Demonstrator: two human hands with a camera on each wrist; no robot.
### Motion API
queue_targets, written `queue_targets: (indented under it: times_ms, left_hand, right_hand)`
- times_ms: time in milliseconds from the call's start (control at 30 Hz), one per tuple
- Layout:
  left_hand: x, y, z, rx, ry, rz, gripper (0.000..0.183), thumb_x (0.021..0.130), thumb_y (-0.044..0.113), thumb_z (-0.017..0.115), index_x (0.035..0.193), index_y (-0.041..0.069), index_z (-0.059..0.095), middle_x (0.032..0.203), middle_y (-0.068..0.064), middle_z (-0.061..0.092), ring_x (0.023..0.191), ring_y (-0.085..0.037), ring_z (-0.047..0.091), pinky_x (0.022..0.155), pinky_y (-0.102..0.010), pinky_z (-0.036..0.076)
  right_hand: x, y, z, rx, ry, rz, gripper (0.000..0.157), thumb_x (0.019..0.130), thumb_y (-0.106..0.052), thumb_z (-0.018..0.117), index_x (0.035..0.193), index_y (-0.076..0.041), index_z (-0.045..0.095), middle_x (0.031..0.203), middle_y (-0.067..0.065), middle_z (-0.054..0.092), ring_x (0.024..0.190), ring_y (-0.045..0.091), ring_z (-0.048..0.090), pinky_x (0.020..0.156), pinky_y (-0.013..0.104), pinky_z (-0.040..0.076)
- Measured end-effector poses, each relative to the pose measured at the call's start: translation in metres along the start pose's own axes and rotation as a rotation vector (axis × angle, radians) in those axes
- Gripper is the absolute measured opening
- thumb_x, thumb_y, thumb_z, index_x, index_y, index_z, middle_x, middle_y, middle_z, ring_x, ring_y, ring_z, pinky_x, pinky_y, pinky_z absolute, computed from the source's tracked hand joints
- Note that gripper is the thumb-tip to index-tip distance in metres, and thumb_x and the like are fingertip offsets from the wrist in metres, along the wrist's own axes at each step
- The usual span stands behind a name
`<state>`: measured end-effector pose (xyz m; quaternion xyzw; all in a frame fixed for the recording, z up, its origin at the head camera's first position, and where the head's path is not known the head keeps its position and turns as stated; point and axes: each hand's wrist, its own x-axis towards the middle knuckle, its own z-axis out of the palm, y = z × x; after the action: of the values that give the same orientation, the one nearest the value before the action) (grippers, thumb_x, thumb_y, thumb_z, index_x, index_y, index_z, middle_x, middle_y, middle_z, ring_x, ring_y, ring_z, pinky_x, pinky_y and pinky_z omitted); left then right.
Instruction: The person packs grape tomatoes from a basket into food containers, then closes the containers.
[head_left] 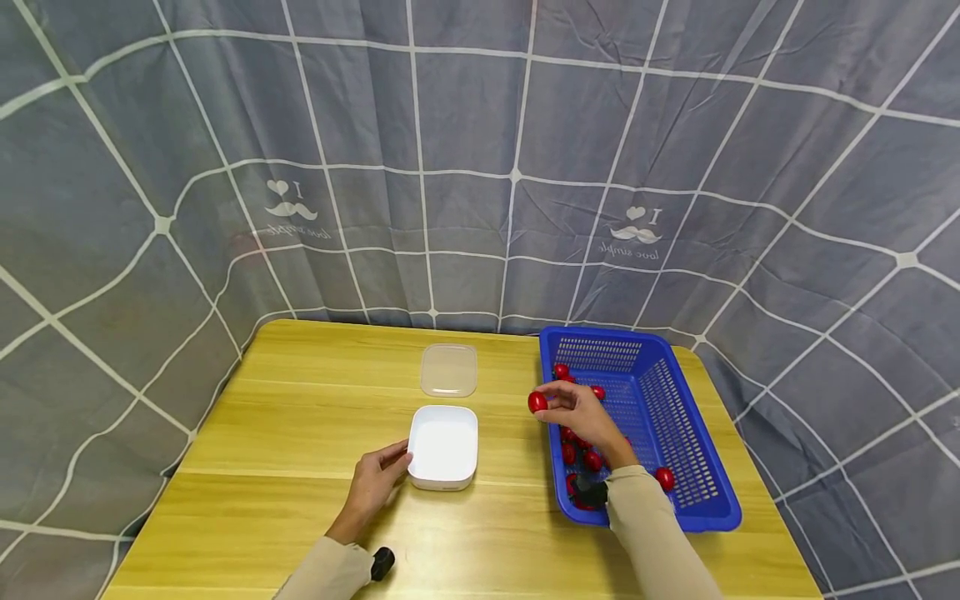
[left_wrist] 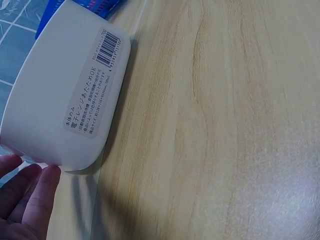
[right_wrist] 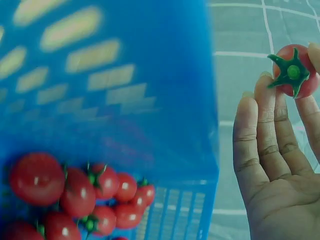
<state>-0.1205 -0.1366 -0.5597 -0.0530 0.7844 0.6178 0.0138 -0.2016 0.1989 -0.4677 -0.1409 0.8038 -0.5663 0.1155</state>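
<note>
My right hand (head_left: 581, 412) pinches a red cherry tomato (head_left: 537, 402) between thumb and fingers, above the left rim of the blue basket (head_left: 678, 367). In the right wrist view the tomato (right_wrist: 292, 72) shows its green star-shaped stem end. More cherry tomatoes (right_wrist: 77, 192) lie in the basket, mostly along its left side, partly hidden by my right arm. On the table my left hand (head_left: 375, 479) holds the left side of a square white container (head_left: 444, 446), thumb at its rim and fingers against the wall. The left wrist view shows a printed label (left_wrist: 92, 85) on the container's side.
A clear, flat lid (head_left: 448, 370) lies on the wooden table (head_left: 300, 417) just behind the container. The basket stands at the table's right side. A grey curtain with white lines (head_left: 472, 208) hangs around the table's back and sides.
</note>
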Motion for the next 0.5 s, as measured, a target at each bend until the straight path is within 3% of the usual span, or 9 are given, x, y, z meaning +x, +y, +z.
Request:
queue_targets:
  times_ms: [500]
  left_hand:
    - [-0.002, 0.003, -0.001, 0.007, -0.003, -0.008, 0.034, 0.094, 0.008, 0.062, 0.124, -0.009, 0.06, 0.121, -0.024, 0.062, 0.114, -0.033, 0.059, 0.087, -0.025, 0.055]
  right_hand:
    - [0.002, -0.021, 0.026, -0.009, -0.058, 0.006, 0.038, 0.084, -0.008, 0.075, 0.118, 0.004, 0.063, 0.104, 0.017, 0.068, 0.089, 0.021, 0.065, 0.075, 0.024, 0.056]
